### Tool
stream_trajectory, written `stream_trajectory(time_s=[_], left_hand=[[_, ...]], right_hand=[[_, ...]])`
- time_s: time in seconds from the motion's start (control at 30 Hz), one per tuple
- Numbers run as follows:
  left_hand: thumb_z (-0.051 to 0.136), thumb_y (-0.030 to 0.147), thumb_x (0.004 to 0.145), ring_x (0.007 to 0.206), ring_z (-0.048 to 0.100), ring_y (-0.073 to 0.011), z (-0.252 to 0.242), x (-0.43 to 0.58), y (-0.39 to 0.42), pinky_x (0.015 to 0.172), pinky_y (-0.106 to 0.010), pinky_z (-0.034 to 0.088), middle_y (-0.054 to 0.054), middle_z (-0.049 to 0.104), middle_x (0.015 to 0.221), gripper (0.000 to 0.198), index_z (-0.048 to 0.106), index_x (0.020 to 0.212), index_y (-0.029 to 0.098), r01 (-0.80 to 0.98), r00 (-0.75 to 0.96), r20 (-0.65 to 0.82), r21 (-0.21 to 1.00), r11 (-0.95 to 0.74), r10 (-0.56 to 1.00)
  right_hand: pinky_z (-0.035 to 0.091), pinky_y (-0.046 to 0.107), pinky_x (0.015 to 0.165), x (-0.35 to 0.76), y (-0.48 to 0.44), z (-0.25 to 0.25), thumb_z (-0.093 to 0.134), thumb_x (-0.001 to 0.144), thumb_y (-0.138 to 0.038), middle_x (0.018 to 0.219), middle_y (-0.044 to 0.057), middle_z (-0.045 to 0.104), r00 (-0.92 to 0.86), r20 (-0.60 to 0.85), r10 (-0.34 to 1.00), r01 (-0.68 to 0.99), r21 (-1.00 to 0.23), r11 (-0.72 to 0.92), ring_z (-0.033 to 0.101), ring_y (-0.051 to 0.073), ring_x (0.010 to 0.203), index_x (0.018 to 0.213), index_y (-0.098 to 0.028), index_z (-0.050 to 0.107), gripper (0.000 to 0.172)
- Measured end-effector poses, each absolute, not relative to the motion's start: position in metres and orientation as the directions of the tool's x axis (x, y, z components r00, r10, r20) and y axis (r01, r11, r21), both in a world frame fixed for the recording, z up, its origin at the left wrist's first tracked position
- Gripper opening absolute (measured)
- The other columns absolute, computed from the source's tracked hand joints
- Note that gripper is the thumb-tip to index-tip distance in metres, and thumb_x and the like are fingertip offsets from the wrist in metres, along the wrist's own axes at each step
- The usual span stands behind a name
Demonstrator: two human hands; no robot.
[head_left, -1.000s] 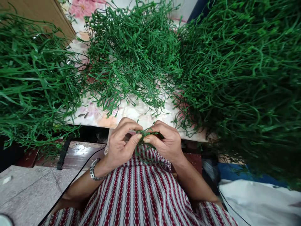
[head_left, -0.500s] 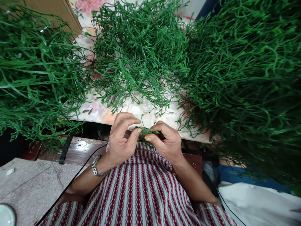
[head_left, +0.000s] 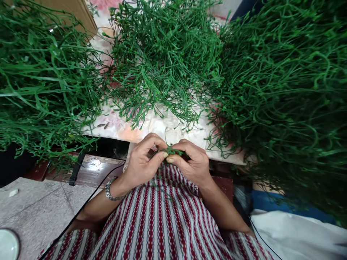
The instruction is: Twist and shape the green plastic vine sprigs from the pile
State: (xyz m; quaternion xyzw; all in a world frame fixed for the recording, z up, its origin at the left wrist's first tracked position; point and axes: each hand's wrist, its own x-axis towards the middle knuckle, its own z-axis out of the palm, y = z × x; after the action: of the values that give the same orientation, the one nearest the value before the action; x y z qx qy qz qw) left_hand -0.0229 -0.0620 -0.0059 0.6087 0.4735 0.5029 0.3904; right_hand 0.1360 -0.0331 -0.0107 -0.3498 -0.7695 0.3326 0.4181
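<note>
My left hand (head_left: 143, 161), with a metal watch or bracelet (head_left: 110, 190) at its wrist, has thumb and index finger pinched together on a green stem piece (head_left: 171, 149). Facing it, my right hand (head_left: 193, 159) grips the same small green bunch between thumb and bent fingers. The fingertips of both hands nearly meet in front of my striped garment. A thin strand sticks up between them, and the rest of the piece is partly hidden by the fingers. Just beyond lies a tangled heap of thin green artificial-looking stems (head_left: 168, 54).
More green stems are heaped on the left (head_left: 46, 86) and in a taller pile on the right (head_left: 284, 94). A floral cloth (head_left: 154, 126) covers the table. A cardboard box (head_left: 81, 14) stands at the back left. A black cable (head_left: 89, 202) runs by my left arm.
My left thumb and index finger have closed together on the green piece and moved right, nearer my right fingertips. The right hand keeps its grip in nearly the same place.
</note>
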Motion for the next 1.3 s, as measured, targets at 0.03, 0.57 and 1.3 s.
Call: stream_trajectory(time_s=[0.03,0.57,1.3], left_hand=[[0.056,0.012,0.078,0.072,0.051,-0.0129,-0.006,-0.023,-0.062,0.065,-0.027,0.042,-0.002,0.053,0.077,0.010,0.056,0.086,0.017,0.223,0.015,0.291,0.932,-0.287,0.957],[0.054,0.008,0.074,0.074,0.051,-0.0163,-0.006,-0.021,-0.063,0.072,-0.035,0.038,-0.002,0.056,0.073,0.010,0.052,0.080,0.016,0.654,0.065,0.495,0.635,-0.412,0.867],[0.047,0.005,0.078,0.071,0.054,-0.0104,-0.008,-0.027,-0.064,0.064,-0.023,0.044,-0.001,0.055,0.075,0.013,0.053,0.080,0.016,0.385,0.121,0.271,0.874,-0.297,0.955]], right_hand=[[0.043,0.021,0.055,0.136,-0.033,-0.011,0.064,0.079,-0.024,0.070,0.000,0.060,-0.415,0.412,0.811,0.269,-0.796,0.542,0.054,0.009,0.061,0.085,-0.017,0.059,0.010],[0.044,0.021,0.057,0.138,-0.033,-0.011,0.062,0.079,-0.018,0.075,0.002,0.066,-0.464,0.508,0.726,0.410,-0.603,0.684,0.057,0.010,0.063,0.089,-0.015,0.059,0.011],[0.039,0.024,0.054,0.138,-0.033,-0.023,0.059,0.082,-0.026,0.062,0.001,0.059,-0.495,0.616,0.612,0.480,-0.393,0.784,0.051,0.011,0.057,0.088,-0.015,0.061,0.012]])
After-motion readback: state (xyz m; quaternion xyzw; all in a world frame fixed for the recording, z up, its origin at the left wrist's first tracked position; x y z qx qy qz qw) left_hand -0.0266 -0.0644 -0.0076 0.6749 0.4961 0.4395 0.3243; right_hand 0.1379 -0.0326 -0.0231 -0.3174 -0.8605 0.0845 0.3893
